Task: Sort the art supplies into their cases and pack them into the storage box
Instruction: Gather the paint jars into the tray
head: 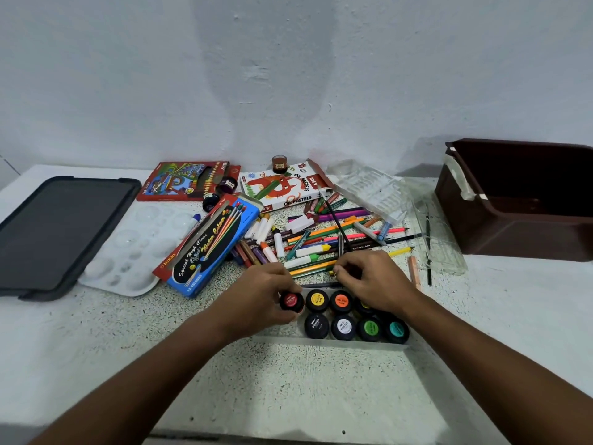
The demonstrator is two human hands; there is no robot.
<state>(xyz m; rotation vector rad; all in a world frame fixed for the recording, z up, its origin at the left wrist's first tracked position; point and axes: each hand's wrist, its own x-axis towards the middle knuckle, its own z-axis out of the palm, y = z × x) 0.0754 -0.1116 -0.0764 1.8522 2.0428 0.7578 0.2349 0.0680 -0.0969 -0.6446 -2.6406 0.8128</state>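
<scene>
My left hand (260, 290) grips a red-labelled poster paint jar (291, 301) at the left end of a clear case (337, 343) that holds several black-lidded jars in two rows. My right hand (372, 281) rests over the case's back right corner, fingers curled on something dark that I cannot make out. Behind both hands lies a pile of coloured pencils, pastels and small tubes (321, 239). The brown storage box (519, 197) stands open at the right.
A blue water colour box (208, 245), a red pencil box (186, 179) and a white oil pastels box (282, 187) lie behind. A white palette (128, 248) and dark lid (61, 232) sit left. Clear plastic trays (385, 191) lie near the storage box.
</scene>
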